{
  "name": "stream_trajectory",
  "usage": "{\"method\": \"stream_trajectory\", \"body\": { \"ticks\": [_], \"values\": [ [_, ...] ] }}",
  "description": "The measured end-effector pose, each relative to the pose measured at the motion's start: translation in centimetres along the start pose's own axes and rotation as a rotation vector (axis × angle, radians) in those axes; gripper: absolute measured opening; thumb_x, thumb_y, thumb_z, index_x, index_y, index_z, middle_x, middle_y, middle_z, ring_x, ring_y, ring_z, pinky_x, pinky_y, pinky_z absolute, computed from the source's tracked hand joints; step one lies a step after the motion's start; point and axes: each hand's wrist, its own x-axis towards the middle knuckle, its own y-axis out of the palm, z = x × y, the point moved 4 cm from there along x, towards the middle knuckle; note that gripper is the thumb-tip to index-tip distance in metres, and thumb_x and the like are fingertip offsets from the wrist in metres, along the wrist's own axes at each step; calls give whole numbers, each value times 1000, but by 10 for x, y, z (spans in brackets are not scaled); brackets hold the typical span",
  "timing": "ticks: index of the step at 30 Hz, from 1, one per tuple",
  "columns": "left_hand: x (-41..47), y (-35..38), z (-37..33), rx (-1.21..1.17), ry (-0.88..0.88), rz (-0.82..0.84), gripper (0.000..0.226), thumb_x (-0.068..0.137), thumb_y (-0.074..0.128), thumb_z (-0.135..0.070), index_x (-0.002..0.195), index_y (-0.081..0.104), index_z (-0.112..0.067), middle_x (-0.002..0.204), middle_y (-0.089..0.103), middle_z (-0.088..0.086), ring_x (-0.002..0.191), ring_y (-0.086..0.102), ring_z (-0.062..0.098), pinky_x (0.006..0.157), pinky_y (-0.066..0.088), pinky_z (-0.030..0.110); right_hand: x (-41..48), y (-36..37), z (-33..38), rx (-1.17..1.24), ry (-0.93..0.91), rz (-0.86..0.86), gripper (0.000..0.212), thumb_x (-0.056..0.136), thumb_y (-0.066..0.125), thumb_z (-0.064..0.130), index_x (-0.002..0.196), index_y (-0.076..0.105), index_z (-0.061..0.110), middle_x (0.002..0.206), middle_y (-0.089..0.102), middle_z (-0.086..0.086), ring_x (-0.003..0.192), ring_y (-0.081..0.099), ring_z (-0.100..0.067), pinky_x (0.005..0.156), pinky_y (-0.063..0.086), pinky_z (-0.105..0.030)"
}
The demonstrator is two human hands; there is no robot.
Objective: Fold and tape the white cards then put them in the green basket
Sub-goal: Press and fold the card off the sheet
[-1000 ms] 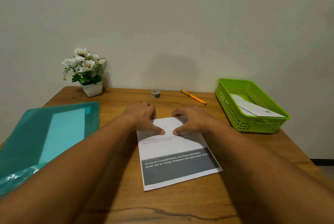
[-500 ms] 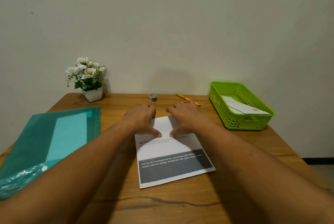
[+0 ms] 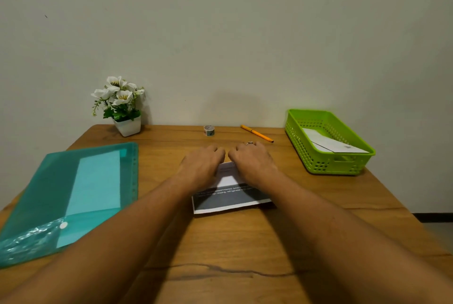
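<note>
Green plastic basket (image 3: 301,147) at the table's (image 3: 220,242) far right corner already holds at least one folded card (image 3: 331,145), so part of the job looks done. Another white card (image 3: 230,199), with a dark printed band along its near side, lies at the middle of the table under both hands. I judge its fold to be under way rather than finished, and no tape shows on it. Taping it and carrying it to the basket are left. The tape roll (image 3: 209,130) stands untouched near the far edge, apart from the hands, with an orange pen (image 3: 257,133) to its right.

Left hand (image 3: 201,166) and right hand (image 3: 252,164) lie side by side, palms down, covering the card's far part, knuckles nearly touching. Their fingers slope away past the knuckles and the tips are hidden, so I cannot tell whether they press the card flat or pinch its far edge. Both forearms reach in from the near edge.
</note>
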Motion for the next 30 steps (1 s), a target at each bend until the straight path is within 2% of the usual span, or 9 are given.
{"method": "stream_trajectory", "body": {
  "ticks": [4, 9, 14, 18, 20, 24, 30],
  "values": [
    [-3, 18, -1, 27, -10, 33, 42, 92, 65, -23, 132, 50, -24, 125, 58, 1, 110, 57, 23, 84, 52, 38, -6, 21, 6, 65, 6, -18, 37, 98, 59, 26, 135, 55, 21, 128, 61, -8, 115, 59, -28, 96, 45, -44],
    [0, 35, 6, -16, -10, 13, 47, 99, 51, -33, 145, 45, -25, 143, 52, 1, 126, 51, 22, 97, 49, 39, -6, 46, 6, 350, 20, -14, 46, 103, 44, 38, 144, 48, 19, 138, 54, -11, 124, 51, -30, 104, 42, -48],
    [9, 44, 21, -71, 21, 93, 59, 100, 38, -46, 156, 35, -28, 159, 40, 3, 143, 38, 22, 113, 36, 42, -3, 54, -1, 540, -15, 92, 68, 105, 36, 59, 160, 30, 19, 166, 29, -8, 153, 23, -29, 122, 19, -50],
    [13, 45, 34, -114, 80, 220, 78, 91, 23, -67, 161, 25, -32, 165, 30, 4, 150, 28, 24, 120, 26, 45, 0, 61, -12, 588, -44, 226, 81, 102, 31, 71, 166, 15, 25, 174, 10, -2, 160, 5, -22, 127, 5, -48],
    [12, 46, 38, -143, 103, 238, 78, 91, 20, -70, 161, 21, -35, 168, 24, 3, 153, 22, 22, 122, 20, 47, 2, 61, -17, 632, -35, 256, 79, 102, 25, 70, 166, 14, 26, 174, 8, 1, 160, 2, -18, 127, 3, -46],
    [6, 50, 35, -201, 75, 243, 85, 84, 0, -68, 162, 16, -39, 171, 13, -1, 156, 9, 18, 126, 6, 49, 4, 62, -12, 599, -29, 223, 70, 108, 20, 60, 166, 13, 23, 175, 5, 1, 160, 1, -17, 128, 2, -45],
    [6, 55, 27, -114, 54, 248, 84, 84, -9, -62, 163, 3, -35, 172, 2, -1, 158, 1, 19, 127, 3, 51, 5, 67, 4, 501, 31, 222, 68, 110, 19, 50, 166, 5, 14, 175, -1, -4, 161, -3, -22, 128, 0, -49]
  ]
}}
